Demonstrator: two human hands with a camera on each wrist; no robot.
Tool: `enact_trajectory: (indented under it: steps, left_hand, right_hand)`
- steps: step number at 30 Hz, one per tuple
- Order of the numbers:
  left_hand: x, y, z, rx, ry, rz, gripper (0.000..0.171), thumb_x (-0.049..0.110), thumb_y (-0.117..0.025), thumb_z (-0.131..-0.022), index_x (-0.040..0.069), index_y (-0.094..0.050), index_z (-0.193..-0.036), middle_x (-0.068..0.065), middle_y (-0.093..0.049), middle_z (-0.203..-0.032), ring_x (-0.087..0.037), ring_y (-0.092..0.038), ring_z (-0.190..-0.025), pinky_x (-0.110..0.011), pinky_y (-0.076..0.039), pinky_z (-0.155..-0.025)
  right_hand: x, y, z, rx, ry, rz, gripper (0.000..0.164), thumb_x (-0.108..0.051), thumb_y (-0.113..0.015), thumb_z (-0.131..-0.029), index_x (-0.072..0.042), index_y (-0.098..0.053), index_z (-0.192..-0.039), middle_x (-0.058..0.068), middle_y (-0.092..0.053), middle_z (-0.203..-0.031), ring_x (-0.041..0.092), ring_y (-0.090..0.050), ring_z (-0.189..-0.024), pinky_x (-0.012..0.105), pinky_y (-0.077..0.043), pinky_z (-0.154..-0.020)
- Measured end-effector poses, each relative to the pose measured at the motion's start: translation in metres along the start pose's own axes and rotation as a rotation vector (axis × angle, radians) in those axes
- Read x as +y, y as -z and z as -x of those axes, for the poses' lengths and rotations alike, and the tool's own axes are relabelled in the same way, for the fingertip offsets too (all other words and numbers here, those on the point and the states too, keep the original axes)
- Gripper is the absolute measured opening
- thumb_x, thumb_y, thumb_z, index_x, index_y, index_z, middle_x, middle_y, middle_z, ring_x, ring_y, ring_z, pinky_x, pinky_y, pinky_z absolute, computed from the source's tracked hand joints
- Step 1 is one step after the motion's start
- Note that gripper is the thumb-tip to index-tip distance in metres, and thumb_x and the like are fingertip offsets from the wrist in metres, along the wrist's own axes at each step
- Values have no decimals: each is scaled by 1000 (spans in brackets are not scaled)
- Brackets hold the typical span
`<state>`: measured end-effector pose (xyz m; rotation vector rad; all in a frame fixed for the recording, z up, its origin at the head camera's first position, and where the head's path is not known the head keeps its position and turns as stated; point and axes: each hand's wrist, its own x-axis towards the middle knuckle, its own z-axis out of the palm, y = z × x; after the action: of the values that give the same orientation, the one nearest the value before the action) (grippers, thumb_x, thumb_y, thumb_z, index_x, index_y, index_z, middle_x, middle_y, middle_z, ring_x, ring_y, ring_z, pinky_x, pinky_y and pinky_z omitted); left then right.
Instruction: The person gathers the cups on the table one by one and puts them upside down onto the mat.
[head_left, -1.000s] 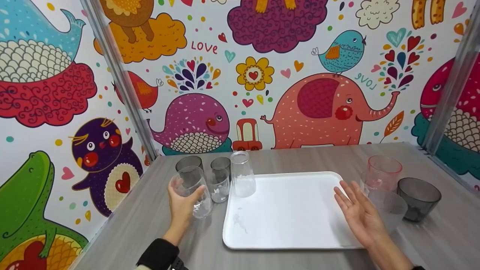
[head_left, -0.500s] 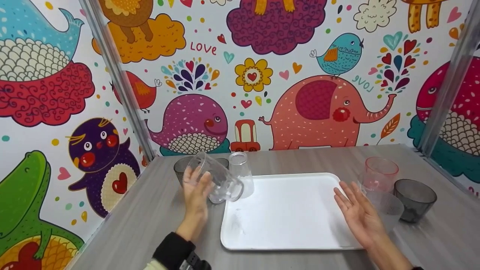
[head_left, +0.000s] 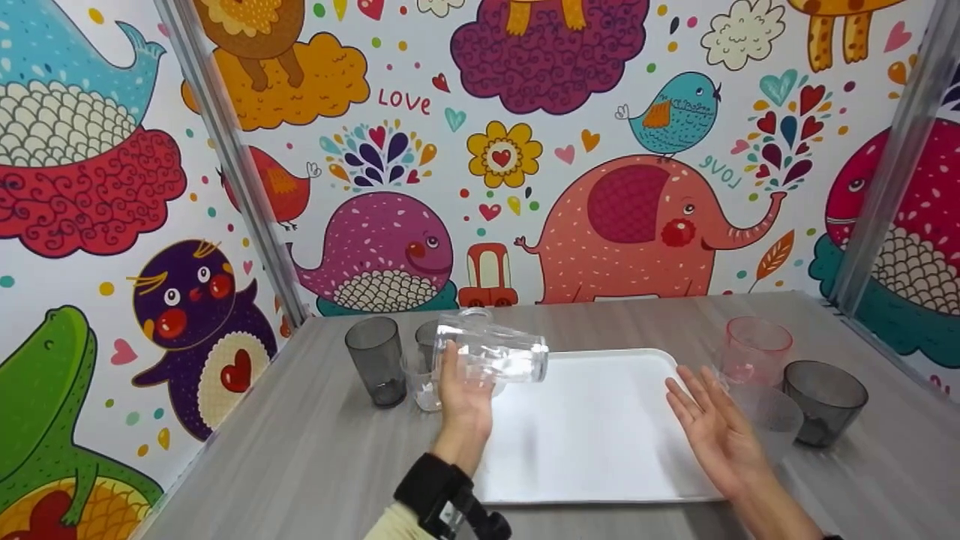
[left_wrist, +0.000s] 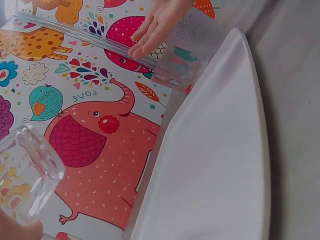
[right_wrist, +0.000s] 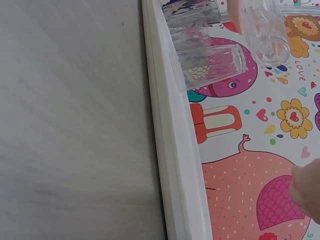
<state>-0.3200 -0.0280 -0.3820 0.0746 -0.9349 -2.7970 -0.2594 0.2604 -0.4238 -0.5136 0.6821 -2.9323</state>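
Observation:
My left hand (head_left: 466, 412) holds a clear drinking glass (head_left: 510, 358) tipped on its side above the left part of a white tray (head_left: 592, 450). In the left wrist view the same glass (left_wrist: 35, 170) shows at the left edge. Behind it another clear glass (head_left: 475, 315) stands upside down on the tray, mostly hidden in the head view; the right wrist view shows this glass (right_wrist: 215, 65) more fully. My right hand (head_left: 716, 435) is held near the tray's right edge, palm turned up and fingers extended, with nothing in it.
Left of the tray stand a tall grey glass (head_left: 377, 367), a second grey glass (head_left: 426, 337) and a small clear glass (head_left: 424, 386). At the right are a pink-rimmed glass (head_left: 757, 349), a clear bowl (head_left: 772, 420) and a grey bowl (head_left: 825, 405). A patterned wall (head_left: 495, 217) rises behind.
My left hand has lifted the upright clear glass from beside the tray, turned it onto its side and carried it right, over the tray. The right hand has stayed put.

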Motion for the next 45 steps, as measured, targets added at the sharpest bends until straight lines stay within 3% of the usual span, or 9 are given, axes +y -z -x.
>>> enact_trajectory:
  steps: [4,9,14,16,23,27,32,37,45]
  left_hand:
    - [-18,-3,1,6,60,28,76,38,-43,-93,11,3,-147,-20,-1,-152,-41,-16,-136,-51,-17,-110]
    - [-35,-3,4,3,98,71,77,40,-40,-94,13,10,-146,-21,2,-151,-40,-12,-137,-52,-17,-110]
    - [-41,-1,8,-1,113,72,77,40,-38,-94,14,12,-146,-22,3,-151,-40,-12,-137,-52,-16,-110]
    - [-41,0,10,-4,114,60,77,40,-38,-94,13,12,-146,-23,3,-151,-40,-12,-137,-51,-16,-110]
    - [-43,1,14,-18,120,57,78,41,-38,-94,12,13,-145,-22,5,-151,-41,-8,-137,-51,-14,-111]
    - [-45,-1,14,-25,126,65,79,43,-38,-93,13,13,-146,-22,5,-151,-40,-9,-137,-51,-16,-110]
    - [-48,-3,17,-23,136,68,77,43,-38,-93,13,10,-146,-22,0,-151,-40,-13,-136,-50,-16,-110]
    - [-50,-5,20,-16,140,67,75,42,-37,-94,14,8,-146,-22,-3,-151,-40,-13,-136,-51,-15,-110]
    - [-49,-5,22,-29,156,77,77,41,-39,-94,12,10,-146,-22,-2,-151,-40,-13,-136,-50,-17,-110]
  right_hand:
    - [1,-2,-2,28,0,5,65,-21,-26,-100,-30,25,-140,2,-50,-119,23,-27,-129,28,4,-112]
    - [2,-6,-6,59,-3,33,66,-23,-26,-100,-29,24,-141,1,-51,-118,21,-1,-139,28,1,-113]
    - [4,-10,-9,0,9,67,67,-21,-25,-100,-25,29,-139,2,-52,-120,20,-46,-119,29,5,-112]
    - [5,-13,-12,-23,30,133,69,-19,-27,-100,-21,30,-139,1,-51,-122,18,-53,-112,30,2,-112]
    - [19,-48,-40,-6,157,798,69,-4,-45,-94,2,1,-144,-6,-38,-129,5,-46,-117,16,-36,-98]
    - [27,-60,-64,-77,93,1246,69,-5,-60,-84,0,-22,-142,7,-36,-140,23,-34,-130,36,-33,-105]
    - [39,-61,-83,-310,22,1690,75,-23,-73,-76,-1,-35,-137,22,-36,-139,41,-31,-128,59,-28,-101]
    - [49,-55,-85,-470,33,1852,78,-18,-79,-70,2,-38,-134,23,-40,-135,39,-36,-125,57,-30,-101]
    - [53,-50,-85,-485,146,1924,73,-8,-79,-68,2,-42,-131,20,-47,-130,36,-43,-118,55,-36,-97]
